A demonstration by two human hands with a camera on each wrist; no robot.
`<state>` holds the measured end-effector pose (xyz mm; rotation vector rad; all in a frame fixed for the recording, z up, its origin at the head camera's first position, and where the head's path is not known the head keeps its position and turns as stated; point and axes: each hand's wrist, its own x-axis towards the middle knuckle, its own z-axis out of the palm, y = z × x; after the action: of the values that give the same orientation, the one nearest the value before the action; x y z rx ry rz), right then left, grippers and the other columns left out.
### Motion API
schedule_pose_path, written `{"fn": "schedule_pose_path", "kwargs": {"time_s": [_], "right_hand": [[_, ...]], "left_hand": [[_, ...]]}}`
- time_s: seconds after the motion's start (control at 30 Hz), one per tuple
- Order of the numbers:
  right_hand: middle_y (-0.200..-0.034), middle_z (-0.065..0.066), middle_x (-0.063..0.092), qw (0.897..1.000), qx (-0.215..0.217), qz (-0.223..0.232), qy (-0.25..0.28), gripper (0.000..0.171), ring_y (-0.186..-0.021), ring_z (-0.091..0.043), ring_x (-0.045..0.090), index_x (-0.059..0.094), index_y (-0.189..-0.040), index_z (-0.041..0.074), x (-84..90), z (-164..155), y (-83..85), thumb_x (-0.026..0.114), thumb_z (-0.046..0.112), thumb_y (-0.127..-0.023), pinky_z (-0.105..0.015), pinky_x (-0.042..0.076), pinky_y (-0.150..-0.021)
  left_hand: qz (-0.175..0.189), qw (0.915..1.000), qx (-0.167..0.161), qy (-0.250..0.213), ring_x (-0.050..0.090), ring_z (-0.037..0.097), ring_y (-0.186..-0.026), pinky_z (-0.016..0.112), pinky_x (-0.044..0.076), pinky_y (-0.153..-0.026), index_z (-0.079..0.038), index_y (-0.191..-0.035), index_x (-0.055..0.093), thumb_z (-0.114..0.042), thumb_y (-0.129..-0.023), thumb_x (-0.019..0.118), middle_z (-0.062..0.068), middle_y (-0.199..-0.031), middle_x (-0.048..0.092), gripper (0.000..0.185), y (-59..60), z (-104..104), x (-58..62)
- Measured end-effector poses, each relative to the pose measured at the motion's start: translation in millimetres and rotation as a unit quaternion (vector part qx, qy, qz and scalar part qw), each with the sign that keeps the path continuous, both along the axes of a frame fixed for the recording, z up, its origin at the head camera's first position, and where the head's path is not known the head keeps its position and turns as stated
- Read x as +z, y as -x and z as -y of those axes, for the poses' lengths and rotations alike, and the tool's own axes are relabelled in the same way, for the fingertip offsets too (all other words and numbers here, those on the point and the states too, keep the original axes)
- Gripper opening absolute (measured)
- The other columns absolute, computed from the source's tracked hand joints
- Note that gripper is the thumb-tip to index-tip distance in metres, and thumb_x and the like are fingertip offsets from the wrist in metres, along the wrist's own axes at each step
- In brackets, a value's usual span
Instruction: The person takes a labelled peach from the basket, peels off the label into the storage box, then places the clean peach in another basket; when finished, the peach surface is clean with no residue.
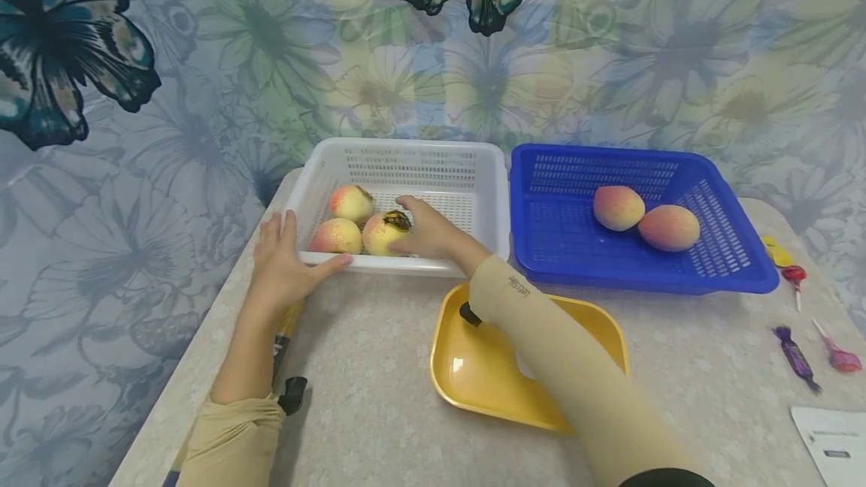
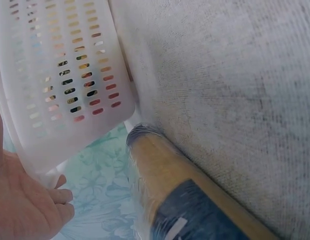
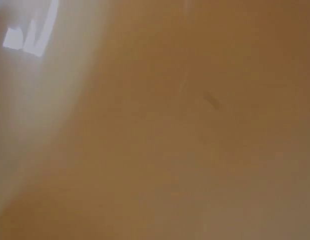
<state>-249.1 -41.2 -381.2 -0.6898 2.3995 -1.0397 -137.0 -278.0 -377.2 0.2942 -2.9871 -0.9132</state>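
Note:
My right hand (image 1: 433,230) reaches into the white basket (image 1: 440,265), its thumb and fingers curved round the right side of a peach (image 1: 379,237). A small yellow-and-black patterned piece (image 1: 397,220) shows on that peach, between finger and thumb. Two more peaches, one behind (image 1: 351,204) and one to the left (image 1: 336,236), lie close by. At the basket's front left corner rests my left hand (image 1: 284,265), thumb stretched along the front rim and fingers straight up at the side. In the left wrist view its fingers (image 2: 63,200) show past the slotted wall (image 2: 69,130).
To the right stands a blue basket (image 1: 609,276) with two peaches (image 1: 670,228). A yellow tray (image 1: 501,408) lies under my right forearm. A plastic-wrapped tan cylinder (image 2: 162,170) lies by my left arm. Lollipops (image 1: 844,359), a purple wrapped candy (image 1: 797,359) and paper (image 1: 835,442) are at right.

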Motion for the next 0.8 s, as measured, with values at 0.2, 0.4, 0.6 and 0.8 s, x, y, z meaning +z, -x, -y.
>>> {"fn": "schedule_pose_path", "kwargs": {"time_s": [0.2,0.4,0.6,0.8], "right_hand": [[-0.159,-0.01,0.035,1.0,0.003,0.027,-0.007,0.086,-0.147,-0.03,0.034,0.025,-0.156,0.013,-4.5,1.4,3.3,0.075,0.032,-0.088,-0.047,0.029,-0.121],[-0.158,-0.009,0.037,0.999,0.026,0.015,-0.023,0.083,-0.148,-0.027,0.033,0.031,-0.154,0.01,-7.0,1.0,5.7,0.075,0.036,-0.089,-0.043,0.027,-0.122],[-0.15,-0.009,0.047,0.999,0.012,-0.011,-0.032,0.08,-0.141,-0.026,0.042,0.042,-0.148,0.009,-7.4,0.1,6.4,0.08,0.037,-0.083,-0.041,0.034,-0.118],[-0.144,-0.008,0.052,0.999,0.014,-0.034,-0.035,0.075,-0.135,-0.024,0.047,0.049,-0.142,0.009,-6.5,3.2,5.1,0.083,0.034,-0.08,-0.039,0.038,-0.115]], "left_hand": [[0.001,1.0,-0.002,-0.003,-0.012,0.049,-0.151,0.077,0.008,-0.111,-0.006,-0.159,-0.005,-0.072,-0.075,0.07,0.021,-0.166,-0.011,0.131,-0.5,0.5,0.2],[-0.001,1.0,0.001,-0.003,-0.011,0.049,-0.151,0.077,0.008,-0.112,-0.007,-0.159,-0.005,-0.073,-0.074,0.07,0.019,-0.166,-0.011,0.131,0.4,0.6,-0.8],[0.003,1.0,0.001,-0.003,-0.01,0.049,-0.151,0.076,0.009,-0.113,-0.008,-0.159,-0.005,-0.074,-0.075,0.069,0.019,-0.166,-0.01,0.13,0.4,-0.2,-0.6],[0.004,1.0,0.002,-0.001,-0.009,0.048,-0.151,0.076,0.008,-0.113,-0.008,-0.159,-0.005,-0.073,-0.075,0.069,0.02,-0.166,-0.01,0.13,-1.0,1.2,0.6]]}}
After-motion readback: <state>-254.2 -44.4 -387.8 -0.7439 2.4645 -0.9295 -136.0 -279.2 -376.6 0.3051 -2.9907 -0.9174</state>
